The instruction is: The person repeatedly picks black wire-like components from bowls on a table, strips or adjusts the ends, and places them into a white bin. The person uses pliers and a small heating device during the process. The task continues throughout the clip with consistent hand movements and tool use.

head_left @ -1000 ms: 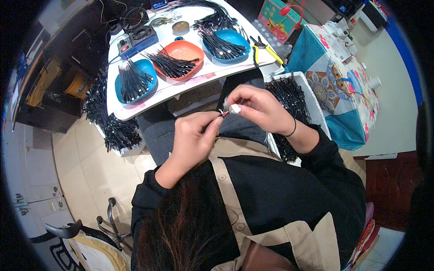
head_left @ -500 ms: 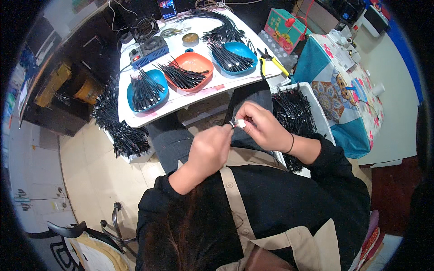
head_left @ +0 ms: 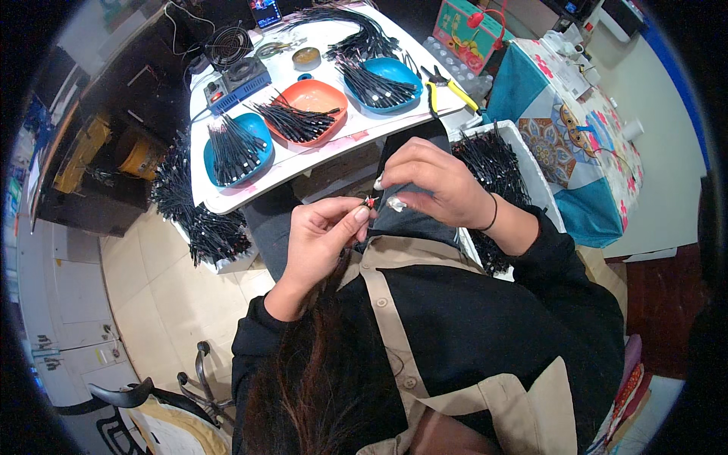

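Above my lap, my left hand [head_left: 322, 236] pinches a thin black cable between thumb and forefinger. The cable's stripped end [head_left: 369, 202] pokes out past the fingertips, with red and pale wire strands showing. Just to the right, my right hand [head_left: 440, 182] has its thumb and forefinger apart, and I see nothing between them. White wrappings [head_left: 396, 203] cover those two fingertips. On the table's near part lie a left blue dish [head_left: 263, 163], an orange dish [head_left: 322, 98] and a right blue dish [head_left: 406, 72], each holding a bundle of short black cables.
White table [head_left: 296, 168] ahead carries a blue soldering-type device [head_left: 246, 80], a small round tin [head_left: 306, 58], yellow-handled wire strippers [head_left: 462, 94] and loose black cables [head_left: 364, 30]. White boxes of black cables stand beside my left knee [head_left: 205, 227] and right knee [head_left: 550, 201].
My hands have moved apart. The right one has drawn up from the cable end and spread its fingers; the left has turned, thumb upward, still pinching the cable. The view has shifted slightly.
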Motion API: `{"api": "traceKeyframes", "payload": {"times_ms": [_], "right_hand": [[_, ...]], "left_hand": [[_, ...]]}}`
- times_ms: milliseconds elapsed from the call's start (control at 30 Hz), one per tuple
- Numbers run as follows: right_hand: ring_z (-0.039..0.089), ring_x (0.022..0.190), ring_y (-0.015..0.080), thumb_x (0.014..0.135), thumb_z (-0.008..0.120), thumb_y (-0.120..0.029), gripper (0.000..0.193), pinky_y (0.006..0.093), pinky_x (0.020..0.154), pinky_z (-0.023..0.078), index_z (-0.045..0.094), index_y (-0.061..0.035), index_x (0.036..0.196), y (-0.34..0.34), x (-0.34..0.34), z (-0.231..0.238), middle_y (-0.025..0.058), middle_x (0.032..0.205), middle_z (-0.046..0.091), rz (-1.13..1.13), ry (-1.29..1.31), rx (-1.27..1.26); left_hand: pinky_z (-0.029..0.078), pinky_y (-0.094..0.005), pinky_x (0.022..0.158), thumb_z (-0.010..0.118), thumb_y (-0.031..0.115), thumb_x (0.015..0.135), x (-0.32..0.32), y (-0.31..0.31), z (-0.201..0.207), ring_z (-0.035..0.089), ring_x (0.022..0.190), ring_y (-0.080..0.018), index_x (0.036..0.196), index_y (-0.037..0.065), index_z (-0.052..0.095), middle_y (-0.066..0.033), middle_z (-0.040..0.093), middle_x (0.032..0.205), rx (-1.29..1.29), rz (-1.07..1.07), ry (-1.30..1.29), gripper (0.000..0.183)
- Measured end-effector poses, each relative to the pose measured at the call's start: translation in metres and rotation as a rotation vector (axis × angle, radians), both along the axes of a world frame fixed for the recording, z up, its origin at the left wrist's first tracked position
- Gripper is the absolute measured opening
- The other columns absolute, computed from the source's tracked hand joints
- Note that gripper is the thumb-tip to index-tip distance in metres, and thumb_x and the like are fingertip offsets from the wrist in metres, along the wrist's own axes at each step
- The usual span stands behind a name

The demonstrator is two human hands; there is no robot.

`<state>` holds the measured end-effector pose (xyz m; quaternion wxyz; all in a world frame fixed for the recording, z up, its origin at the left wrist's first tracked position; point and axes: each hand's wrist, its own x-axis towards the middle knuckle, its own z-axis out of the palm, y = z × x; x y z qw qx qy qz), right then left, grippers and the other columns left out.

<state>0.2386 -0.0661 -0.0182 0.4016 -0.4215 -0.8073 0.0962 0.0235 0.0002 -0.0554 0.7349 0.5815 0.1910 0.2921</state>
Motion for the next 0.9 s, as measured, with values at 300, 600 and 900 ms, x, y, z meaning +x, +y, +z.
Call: {"api": "traceKeyframes", "payload": {"times_ms": [300,600,900], "right_hand": [[0.057,0.085,0.0286,0.075,0.066,-0.004,0.018,0.036,0.074,0.047,0.058,-0.0028,0.091,-0.003,-0.013,-0.001,0.0111,0.089,0.057,-0.056,-0.024,-0.038],[0.063,0.09,0.023,0.083,0.061,-0.005,0.028,0.0326,0.079,0.051,0.057,-0.0027,0.111,-0.006,-0.005,0.0,0.0107,0.099,0.061,0.099,0.196,-0.377],[0.058,0.079,0.0307,0.08,0.064,-0.004,0.017,0.0379,0.071,0.047,0.055,-0.0019,0.094,-0.007,-0.013,-0.004,0.0116,0.086,0.057,0.05,0.108,-0.09]], "left_hand": [[0.043,-0.0243,0.052,0.063,0.004,0.087,0.005,-0.009,0.004,0.056,0.058,-0.0107,0.094,-0.005,0.067,-0.0042,0.061,0.068,0.639,0.22,0.065,0.011],[0.046,-0.0224,0.061,0.061,0.003,0.089,-0.003,0.011,-0.01,0.057,0.067,-0.009,0.093,-0.005,0.068,-0.0064,0.065,0.081,0.177,-0.113,-0.096,0.011],[0.044,-0.0211,0.063,0.064,0.007,0.09,0.005,0.002,-0.014,0.055,0.068,-0.0084,0.099,-0.007,0.062,-0.0071,0.063,0.081,-0.054,-0.132,-0.212,0.017]]}}
